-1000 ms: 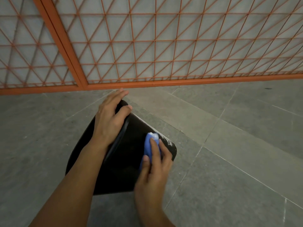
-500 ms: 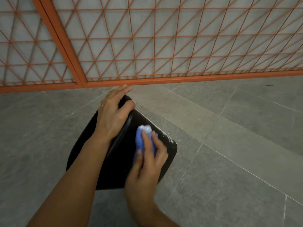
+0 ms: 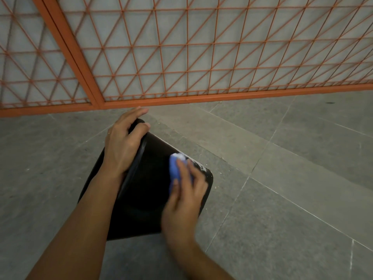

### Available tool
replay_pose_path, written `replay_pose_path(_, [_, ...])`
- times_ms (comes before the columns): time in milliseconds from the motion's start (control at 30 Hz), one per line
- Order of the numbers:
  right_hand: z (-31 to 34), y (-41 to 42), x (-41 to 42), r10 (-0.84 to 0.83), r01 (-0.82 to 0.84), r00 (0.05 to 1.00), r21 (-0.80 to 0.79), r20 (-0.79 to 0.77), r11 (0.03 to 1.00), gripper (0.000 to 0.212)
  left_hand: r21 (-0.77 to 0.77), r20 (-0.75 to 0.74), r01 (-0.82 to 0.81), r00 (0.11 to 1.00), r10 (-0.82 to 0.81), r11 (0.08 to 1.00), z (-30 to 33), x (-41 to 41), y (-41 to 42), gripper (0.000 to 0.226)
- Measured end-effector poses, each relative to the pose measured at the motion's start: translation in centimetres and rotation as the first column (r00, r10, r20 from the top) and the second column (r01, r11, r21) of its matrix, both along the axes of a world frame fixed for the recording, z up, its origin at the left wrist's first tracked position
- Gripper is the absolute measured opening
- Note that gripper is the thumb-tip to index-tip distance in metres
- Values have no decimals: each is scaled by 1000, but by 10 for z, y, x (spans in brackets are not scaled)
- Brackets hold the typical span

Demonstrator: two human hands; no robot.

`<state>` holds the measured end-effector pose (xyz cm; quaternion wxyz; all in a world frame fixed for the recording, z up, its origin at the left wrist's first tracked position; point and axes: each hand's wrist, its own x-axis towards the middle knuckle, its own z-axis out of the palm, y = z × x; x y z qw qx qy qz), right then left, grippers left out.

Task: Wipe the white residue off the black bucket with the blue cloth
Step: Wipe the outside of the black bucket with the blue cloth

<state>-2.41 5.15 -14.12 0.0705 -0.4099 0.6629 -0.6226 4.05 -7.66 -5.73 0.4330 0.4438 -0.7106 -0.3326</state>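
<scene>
The black bucket lies tilted on the grey floor in the lower middle of the head view. My left hand grips its upper rim, fingers curled over the edge. My right hand presses the bunched blue cloth against the bucket's right side. White residue streaks the edge just right of the cloth. The right hand is motion-blurred.
An orange metal lattice gate stands close behind the bucket, its bottom rail on the floor. Grey floor tiles with pale joints stretch to the right and front. Small white flecks lie on the floor by the bucket.
My right hand slid the blue cloth left across the bucket, then back right toward the white-streaked edge. The left hand kept its grip on the rim.
</scene>
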Motion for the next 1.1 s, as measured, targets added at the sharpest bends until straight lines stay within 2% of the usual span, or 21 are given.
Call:
replay_pose_path(67, [-13, -11, -28, -76, 68, 993, 97, 89, 993, 46, 12, -12, -9, 1000, 9, 1000, 0, 4, 0, 69])
replay_pose_path(133, [-24, -5, -37, -137, 111, 980, 178, 144, 978, 44, 7, -11, 6, 1000, -6, 1000, 0, 7, 2, 66])
replay_pose_path(200, [-24, 4, -28, -120, 83, 978, 210, 169, 974, 40, -13, -5, 42, 999, -42, 999, -1, 10, 4, 60])
replay_pose_path(300, [-11, 7, -25, 12, -18, 998, 102, 62, 995, 33, -35, -1, 70, 998, -70, 997, -1, 11, 8, 56])
replay_pose_path(367, [-11, -2, -43, 52, -52, 999, 121, -2, 991, 32, -43, 4, 73, 997, -73, 996, -1, 10, 10, 57])
replay_pose_path(467, [-21, -1, -69, -42, 20, 995, 244, 88, 970, 30, -38, -11, 72, 997, -73, 997, 0, 7, 15, 62])
replay_pose_path(533, [-23, 7, -64, -85, 51, 990, 271, 116, 961, 30, -47, -1, 93, 996, -93, 995, 0, 5, 16, 63])
replay_pose_path(667, [-9, 11, -45, 24, -23, 1000, 142, -6, 990, 34, -60, 23, 140, 990, -139, 988, -1, 6, 16, 62])
replay_pose_path(733, [-15, 4, -58, 25, -20, 999, 205, -26, 978, 33, -53, 10, 133, 991, -133, 990, -2, 7, 15, 58])
replay_pose_path(833, [-31, 6, -81, -75, 56, 996, 330, 45, 942, 33, -53, -25, 148, 988, -150, 988, -1, 8, 18, 54])
replay_pose_path(900, [-31, 14, -77, -106, 82, 993, 337, 53, 938, 35, -61, -20, 170, 985, -171, 984, 0, 7, 21, 53])
replay_pose_path(1000, [-18, 19, -58, -20, 14, 1000, 236, 23, 972, 34, -68, -13, 189, 982, -191, 980, 0, 12, 21, 54])
replay_pose_path(1100, [-23, 7, -69, 29, -24, 999, 300, -13, 954, 34, -62, -8, 173, 985, -174, 983, -1, 15, 18, 56])
